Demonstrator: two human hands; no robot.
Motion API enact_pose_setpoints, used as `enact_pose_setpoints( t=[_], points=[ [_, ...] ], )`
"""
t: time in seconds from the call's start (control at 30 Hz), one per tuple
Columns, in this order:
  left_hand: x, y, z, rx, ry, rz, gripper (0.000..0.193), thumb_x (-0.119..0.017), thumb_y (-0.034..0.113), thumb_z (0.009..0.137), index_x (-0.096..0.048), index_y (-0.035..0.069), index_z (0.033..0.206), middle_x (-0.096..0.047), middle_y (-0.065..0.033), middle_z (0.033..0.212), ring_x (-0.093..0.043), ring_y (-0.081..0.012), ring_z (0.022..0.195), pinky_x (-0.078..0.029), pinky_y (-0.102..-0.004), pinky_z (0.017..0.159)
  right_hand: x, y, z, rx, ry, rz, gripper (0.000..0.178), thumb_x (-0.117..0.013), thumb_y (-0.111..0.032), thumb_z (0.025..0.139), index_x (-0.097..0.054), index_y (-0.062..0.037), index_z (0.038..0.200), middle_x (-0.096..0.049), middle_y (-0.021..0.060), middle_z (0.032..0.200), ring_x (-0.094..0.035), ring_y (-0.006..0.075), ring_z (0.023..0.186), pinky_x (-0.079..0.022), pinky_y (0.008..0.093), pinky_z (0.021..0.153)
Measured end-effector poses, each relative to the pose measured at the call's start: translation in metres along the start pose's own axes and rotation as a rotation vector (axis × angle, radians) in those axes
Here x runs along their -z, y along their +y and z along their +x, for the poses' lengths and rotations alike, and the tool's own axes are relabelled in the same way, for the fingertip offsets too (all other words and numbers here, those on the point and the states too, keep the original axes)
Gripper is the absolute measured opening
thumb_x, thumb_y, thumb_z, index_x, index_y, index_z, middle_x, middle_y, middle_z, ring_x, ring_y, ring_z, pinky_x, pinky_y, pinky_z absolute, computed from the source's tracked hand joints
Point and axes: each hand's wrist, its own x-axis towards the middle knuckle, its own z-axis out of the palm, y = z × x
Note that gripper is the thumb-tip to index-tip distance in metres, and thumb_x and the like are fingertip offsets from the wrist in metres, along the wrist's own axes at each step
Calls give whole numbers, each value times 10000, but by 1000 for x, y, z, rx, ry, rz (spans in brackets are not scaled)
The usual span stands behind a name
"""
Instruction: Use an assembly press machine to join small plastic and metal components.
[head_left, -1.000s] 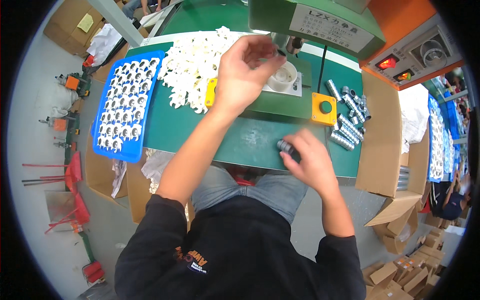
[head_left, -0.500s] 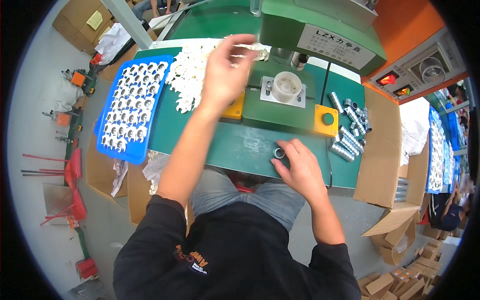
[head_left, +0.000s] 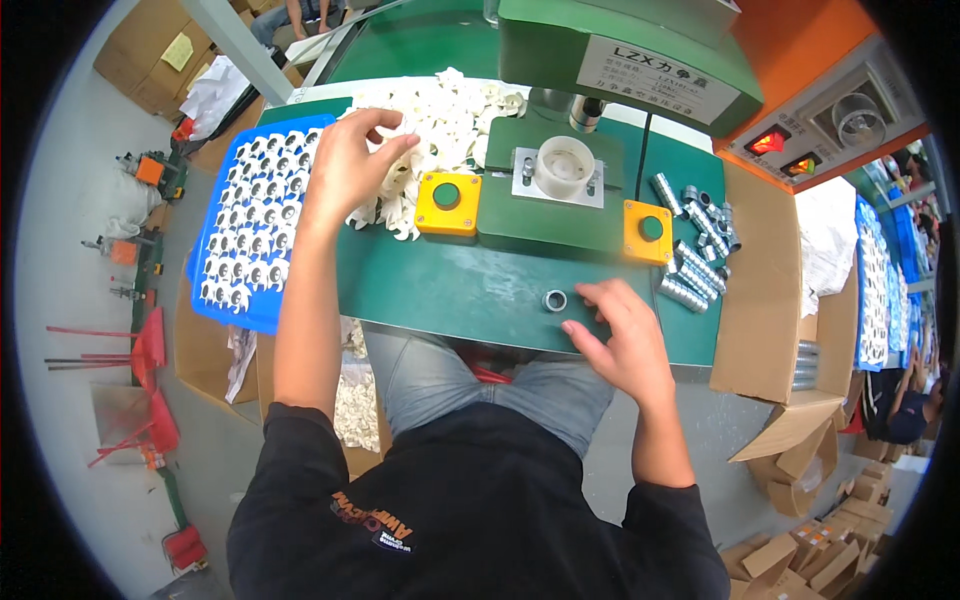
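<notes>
Above the left edge of a pile of white plastic parts (head_left: pixel 455 125), beside the blue tray (head_left: pixel 265 318), I hold my left hand (head_left: pixel 350 170). Its fingers are bent, with the thumb apart from them, and nothing shows between them. My right hand (head_left: pixel 628 340) is open over the bench's front, thumb and fingers spread. Just left of its fingertips a small metal ring (head_left: pixel 554 300) rests on the green bench (head_left: pixel 450 290), apart from the hand. Behind it, a white round cup-shaped fixture (head_left: pixel 565 167) sits on the metal plate of the green press (head_left: pixel 550 228).
Yellow boxes with green buttons (head_left: pixel 447 195) (head_left: pixel 649 230) flank the press base. Metal rings (head_left: pixel 695 270), some in stacked rows, lie at the right beside an open cardboard box (head_left: pixel 755 290). White parts with dark centres fill the tray. An orange control box (head_left: pixel 820 90) stands at upper right.
My left hand has moved left, away from the press side toward the tray. My right hand has let go of the metal ring and drawn back to the right.
</notes>
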Motion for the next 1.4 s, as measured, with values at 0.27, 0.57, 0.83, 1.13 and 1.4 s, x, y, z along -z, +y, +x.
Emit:
enact_pose_setpoints(
  t=[0.27,0.57,0.83,1.13,1.4],
  points=[
    [-62,93,0,-253,-24,-635,254,-685,202,1014,-749,0,1154,-769,-108,936,-669,-154,756,-545,-300,733,5,-3,-4,-17,104,5,464,-846,-67,795,-662,3,1215,-640,129,949,-624,249,751,-526,359,665],
    [-100,86,-8,-339,121,-431,203,-767,194,922,-799,37,1046,-631,-158,1148,-658,-310,939,-538,-404,858,9,7,-19,-16,146,-8,533,-843,-70,798,-645,1,1288,-640,129,975,-613,245,746,-528,356,665],
    [-107,84,-13,-321,236,-446,179,-801,191,890,-808,32,972,-648,-119,1106,-658,-279,919,-540,-382,807,7,3,-5,-21,135,31,648,-840,-66,799,-600,-13,1399,-624,124,979,-589,233,759,-519,349,692],
    [-95,82,-18,-297,129,-505,197,-825,186,842,-799,30,960,-665,-111,1080,-666,-284,949,-550,-386,828,7,8,-5,-73,152,64,680,-841,-51,796,-590,-18,1427,-618,111,985,-571,208,765,-514,330,709],
    [-103,88,-9,-495,146,-393,182,-812,220,847,-814,97,982,-664,-94,1071,-598,-291,1027,-503,-403,936,12,9,4,-62,191,43,623,-826,-20,796,-612,12,1381,-638,125,1033,-571,206,783,-513,321,719]
  ],
)
